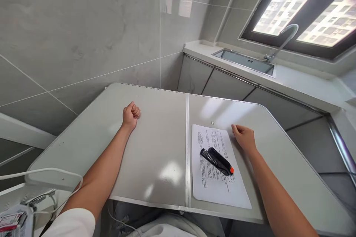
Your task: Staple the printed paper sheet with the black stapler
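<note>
My left hand point(131, 114) rests on the left half of the table in a closed fist, with nothing showing in it. On the right half, my right hand point(244, 136) lies with its fingers curled in, just beside the upper right edge of a printed sheet of paper point(200, 189); no object shows in it. A black stapler point(217, 161) with an orange-red end lies slantwise on top of the paper and covers some of the text. Just beyond the paper's top edge sits a tiny, pale metallic piece point(213, 122), too small to name surely. Neither hand touches the stapler.
The light folding table point(155, 148) has a metal seam point(187, 148) down its middle. A white cable point(50, 169) loops near my left forearm at the table's left edge. Behind on the right stands a counter point(303, 81) with a sink point(244, 61) and a tap point(289, 33).
</note>
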A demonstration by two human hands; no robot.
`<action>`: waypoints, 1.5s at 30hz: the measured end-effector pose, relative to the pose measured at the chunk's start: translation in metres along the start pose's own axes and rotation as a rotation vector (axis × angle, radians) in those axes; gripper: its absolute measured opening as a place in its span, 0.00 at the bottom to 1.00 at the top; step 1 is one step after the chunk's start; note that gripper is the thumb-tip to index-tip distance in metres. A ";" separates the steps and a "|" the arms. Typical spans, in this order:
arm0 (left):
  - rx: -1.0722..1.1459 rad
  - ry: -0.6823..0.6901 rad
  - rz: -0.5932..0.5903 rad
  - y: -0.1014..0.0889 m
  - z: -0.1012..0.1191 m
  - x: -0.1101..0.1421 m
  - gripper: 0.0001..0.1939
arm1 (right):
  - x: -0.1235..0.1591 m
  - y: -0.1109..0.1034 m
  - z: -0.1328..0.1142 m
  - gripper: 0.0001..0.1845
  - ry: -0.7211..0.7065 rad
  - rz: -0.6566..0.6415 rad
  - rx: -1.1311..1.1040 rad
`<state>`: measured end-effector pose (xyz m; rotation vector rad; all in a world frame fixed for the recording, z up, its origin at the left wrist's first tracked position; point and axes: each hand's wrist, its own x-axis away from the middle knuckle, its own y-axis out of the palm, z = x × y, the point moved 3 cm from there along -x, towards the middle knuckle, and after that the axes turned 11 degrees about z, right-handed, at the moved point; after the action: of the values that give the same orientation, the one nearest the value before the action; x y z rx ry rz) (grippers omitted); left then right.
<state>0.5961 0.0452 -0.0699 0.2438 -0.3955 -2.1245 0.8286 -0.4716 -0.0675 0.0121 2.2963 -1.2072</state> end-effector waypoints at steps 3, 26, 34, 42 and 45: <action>-0.017 -0.022 0.017 -0.001 -0.001 0.000 0.30 | 0.001 0.023 0.014 0.24 -0.004 -0.074 0.140; -0.143 0.044 -0.064 0.009 -0.004 0.002 0.30 | 0.006 0.017 0.009 0.24 -0.038 -0.092 0.040; -0.175 0.045 -0.069 0.010 -0.006 0.002 0.29 | 0.015 0.020 -0.032 0.21 -0.240 0.007 0.020; -0.196 0.058 -0.103 0.013 -0.006 0.003 0.29 | 0.032 0.021 -0.075 0.21 -0.554 -0.315 -0.266; -0.197 0.065 -0.100 0.013 -0.006 0.003 0.29 | 0.045 0.027 -0.097 0.24 -0.619 -0.534 -0.324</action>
<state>0.6065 0.0342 -0.0709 0.2221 -0.1363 -2.2296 0.7523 -0.3915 -0.0654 -1.0013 1.9407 -0.8736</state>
